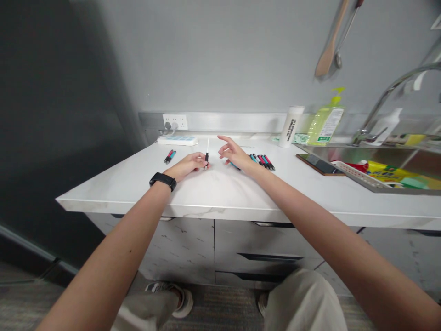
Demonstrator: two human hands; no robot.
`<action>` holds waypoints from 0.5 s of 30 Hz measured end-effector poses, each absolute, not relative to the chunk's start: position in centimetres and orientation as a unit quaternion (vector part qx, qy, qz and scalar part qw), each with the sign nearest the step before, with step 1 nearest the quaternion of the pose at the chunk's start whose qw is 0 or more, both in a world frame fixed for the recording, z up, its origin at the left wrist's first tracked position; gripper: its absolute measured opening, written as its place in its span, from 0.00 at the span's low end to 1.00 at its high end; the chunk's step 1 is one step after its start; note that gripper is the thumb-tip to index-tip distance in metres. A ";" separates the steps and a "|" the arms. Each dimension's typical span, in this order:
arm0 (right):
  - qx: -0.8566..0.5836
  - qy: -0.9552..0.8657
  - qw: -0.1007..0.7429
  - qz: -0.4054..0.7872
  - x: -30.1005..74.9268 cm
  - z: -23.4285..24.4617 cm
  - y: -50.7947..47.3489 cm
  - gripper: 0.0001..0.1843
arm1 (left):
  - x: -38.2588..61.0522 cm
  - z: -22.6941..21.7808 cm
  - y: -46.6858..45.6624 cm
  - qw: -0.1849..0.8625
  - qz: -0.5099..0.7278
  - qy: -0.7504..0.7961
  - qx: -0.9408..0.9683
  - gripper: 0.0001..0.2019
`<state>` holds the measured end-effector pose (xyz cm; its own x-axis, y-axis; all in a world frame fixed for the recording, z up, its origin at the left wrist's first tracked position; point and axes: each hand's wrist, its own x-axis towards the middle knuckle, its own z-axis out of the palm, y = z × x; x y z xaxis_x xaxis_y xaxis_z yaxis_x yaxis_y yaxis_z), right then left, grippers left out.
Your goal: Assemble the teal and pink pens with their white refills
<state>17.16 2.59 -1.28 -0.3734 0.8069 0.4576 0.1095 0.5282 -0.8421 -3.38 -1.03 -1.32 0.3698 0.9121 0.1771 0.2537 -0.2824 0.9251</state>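
Head view shows us a black pen piece [207, 157] at the tips of our left fingers [197, 161], which close on it in a narrow pinch. It stands roughly upright, its pale end pointing down toward the counter [206, 197]. A thin white line runs just beyond the piece; we cannot tell whether it belongs to it or lies on the surface.

For a good hold, we judge, our pinch should be light but steady, low on the piece, so that it does not tilt and its upper end stays within easy reach.

Right of the piece and apart from it, our right fingers [225, 139] are spread wide, with nothing visibly gripped. Something blue [234, 165] shows partly beneath that hand; whether we touch it, we cannot tell. We would do well to keep the palm high there, since a row of pens [262, 161] lies just right of those fingers and could roll if brushed.

Left of our left fingers, a pair of pens [170, 157] lies side by side, and beyond them sits a white power strip [177, 140].
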 end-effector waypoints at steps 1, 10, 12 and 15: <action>-0.309 -0.740 0.465 0.375 17.1 -1.3 2.6 0.36 | -3.4 -1.3 -1.0 0.436 0.380 0.413 0.703 0.11; -0.311 -0.757 0.447 0.362 17.2 -1.6 2.5 0.36 | -3.3 -1.0 -1.3 0.435 0.366 0.417 0.710 0.10; -0.309 -0.762 0.442 0.358 17.1 -1.6 2.4 0.35 | -3.3 -1.0 -1.3 0.432 0.355 0.417 0.716 0.10; -0.295 -0.771 0.439 0.355 17.1 -1.7 2.4 0.34 | -3.4 -1.0 -0.9 0.428 0.346 0.410 0.727 0.10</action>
<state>17.06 2.42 -1.71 -0.4409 0.7669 0.4663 0.1437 0.5732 -0.8068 -3.35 -0.94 -1.00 0.4237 0.8930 0.1520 0.2999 -0.2966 0.9067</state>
